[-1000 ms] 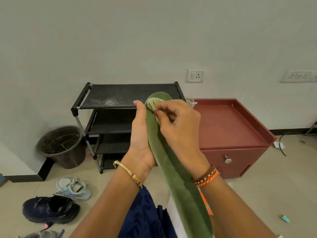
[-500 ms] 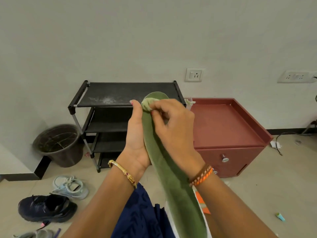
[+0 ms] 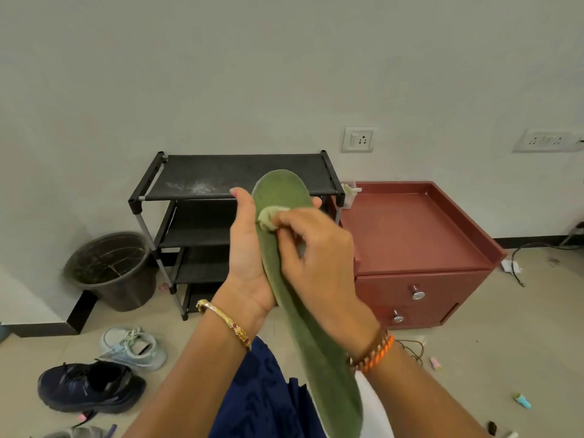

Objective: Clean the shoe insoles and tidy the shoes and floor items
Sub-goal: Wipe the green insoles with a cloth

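So the right hand (image 3: 316,260) has slid its small pale wad of cloth (image 3: 268,216) down from the toe tip of the long green felt insole (image 3: 303,311), and more of that rounded toe shows above it now. The view's also moved in a bit closer and tipped down slightly.

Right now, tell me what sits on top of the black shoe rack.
The black shoe rack carries only a whitish dusty smear on its top shelf. The raised green insole and the left hand cover the shelf's front right part, so that patch is unseen.
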